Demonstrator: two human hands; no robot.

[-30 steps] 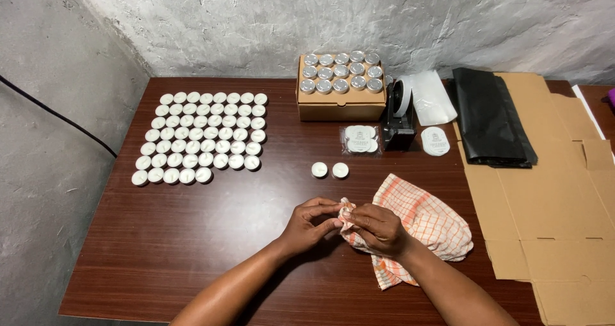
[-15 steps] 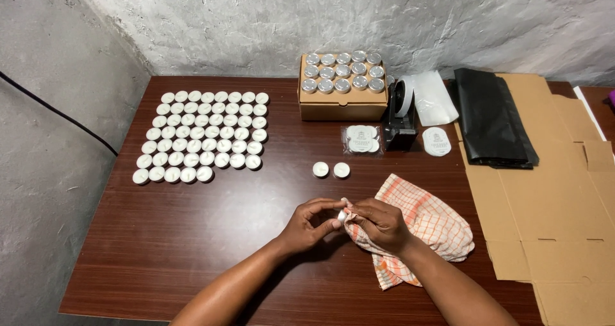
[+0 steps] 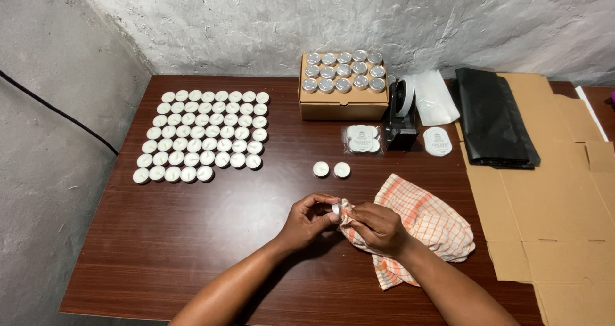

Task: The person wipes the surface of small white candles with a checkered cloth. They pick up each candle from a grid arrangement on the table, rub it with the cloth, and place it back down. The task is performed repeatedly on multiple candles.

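Observation:
My left hand [image 3: 309, 221] pinches a small white tealight candle [image 3: 336, 207] by its edge above the brown table [image 3: 192, 236]. My right hand [image 3: 378, 227] grips a bunched corner of an orange-and-white checked cloth [image 3: 426, 227] and presses it against the candle. The remainder of the cloth lies on the table to the right of my hands. Two more white tealights [image 3: 331, 170] sit side by side just beyond my hands.
Several rows of white tealights [image 3: 202, 136] fill the far left. At the back stand a cardboard box of silver-cupped tealights [image 3: 343, 86], a black tape dispenser [image 3: 402, 118] and round labels [image 3: 362, 139]. Black bags [image 3: 493, 118] and flat cardboard [image 3: 564, 191] lie right.
My hands stay at the same spot; the fingers have shifted slightly as the cloth rubs around the candle. Nothing else on the table has moved.

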